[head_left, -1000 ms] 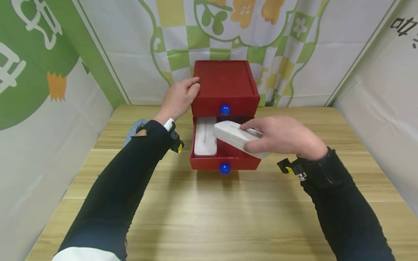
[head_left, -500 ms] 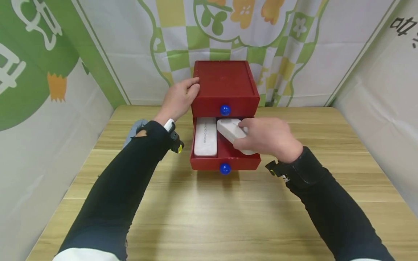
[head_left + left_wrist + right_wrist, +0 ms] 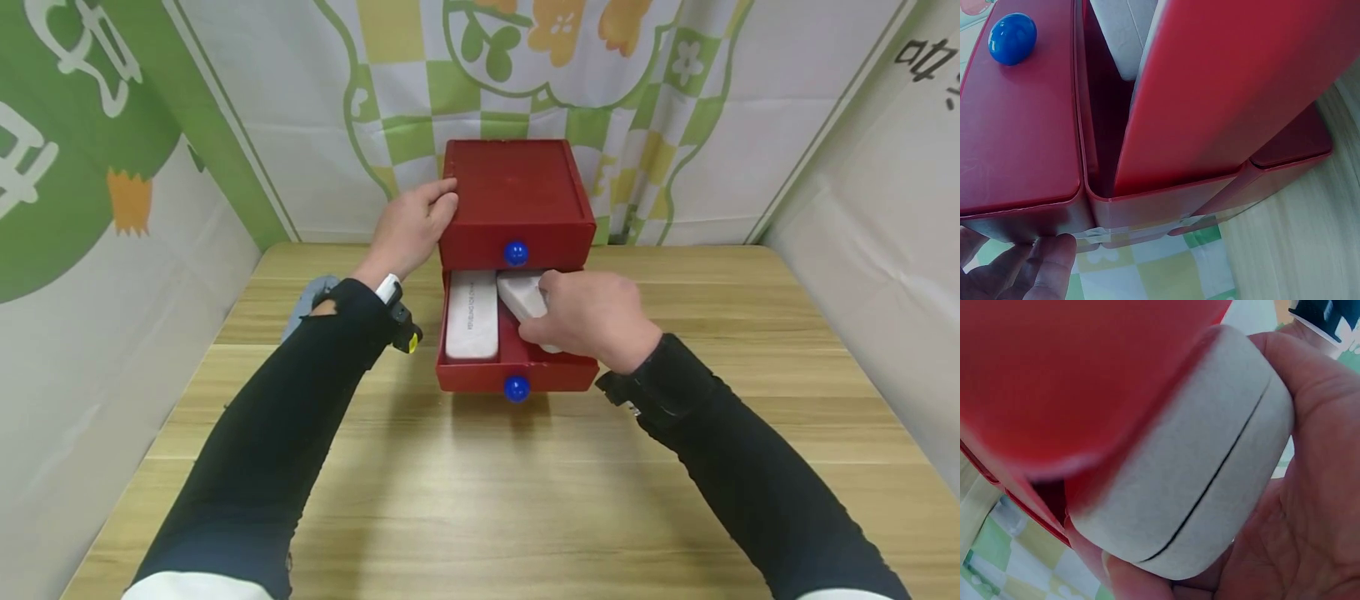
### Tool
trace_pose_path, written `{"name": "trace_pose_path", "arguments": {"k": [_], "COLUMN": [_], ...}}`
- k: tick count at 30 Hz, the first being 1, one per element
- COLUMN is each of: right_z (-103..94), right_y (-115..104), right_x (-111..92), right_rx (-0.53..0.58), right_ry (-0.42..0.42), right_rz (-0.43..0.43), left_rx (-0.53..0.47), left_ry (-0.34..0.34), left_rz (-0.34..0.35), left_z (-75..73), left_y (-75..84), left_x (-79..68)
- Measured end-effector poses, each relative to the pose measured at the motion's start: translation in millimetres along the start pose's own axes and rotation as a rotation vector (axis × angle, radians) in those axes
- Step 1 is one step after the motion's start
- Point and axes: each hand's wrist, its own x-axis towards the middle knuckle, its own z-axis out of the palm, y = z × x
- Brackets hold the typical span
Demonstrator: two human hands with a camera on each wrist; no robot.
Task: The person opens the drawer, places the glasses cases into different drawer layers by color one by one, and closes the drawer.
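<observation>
Fingers and thumb of the right hand (image 3: 592, 315) grasp a white case (image 3: 521, 296) between them. It is long and block-like, with rounded corners, a pale matte surface and, in the right wrist view, a thin dark seam along its side. The hand covers its near part in the head view, and blurred red plastic cuts across it in the right wrist view; whether its underside touches anything cannot be told. It slants within a pulled-out red drawer (image 3: 472, 379), its visible end just beyond the fingertips and to their left.

Farther left of those fingertips lies a second case (image 3: 472, 325), its small lettering too fine to read. Nearer the person than the fingers is a blue knob (image 3: 517, 388) on the drawer; beyond them stands the red drawer unit (image 3: 517, 179). The left hand (image 3: 411, 227) rests relaxed fingers against the unit's left side. Wooden tabletop (image 3: 450, 500) spreads below both hands; a grey-blue item (image 3: 302, 307) behind the left forearm is mostly hidden.
</observation>
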Motion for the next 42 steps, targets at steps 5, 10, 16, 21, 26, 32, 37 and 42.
{"name": "trace_pose_path", "arguments": {"k": [5,10,16,21,26,32,37,42], "right_z": [3.7,7.0,11.2,14.2,17.5,23.0,29.8,33.8], "right_y": [-2,-4,-7,-7,-9,-12,-13,-13], "right_x": [2,4,5,5,6,8,12,16], "right_rx": [0.002,-0.016,-0.038,-0.035,-0.046,-0.085,-0.057,0.025], "right_ry": [0.015,0.036,0.044,0.034,0.012,0.022,0.042,0.022], "right_rz": [-0.013,-0.029,-0.048,-0.073,-0.091,-0.109,-0.118,-0.117], "left_rx": [0.0,0.002,0.013,0.016,0.025,0.018,0.024,0.028], "left_ry": [0.0,0.002,0.004,0.006,0.011,0.005,0.003,0.007], "left_rz": [0.003,-0.002,0.0,0.002,0.002,0.005,0.004,0.006], "left_z": [0.5,0.4,0.5,0.6,0.6,0.6,0.7,0.6], "left_y": [-1.0,-1.2,-0.6,-0.3,-0.2,0.2,-0.1,0.7], "left_x": [0.7,0.8,1.2,1.1,1.0,0.9,0.8,1.0]}}
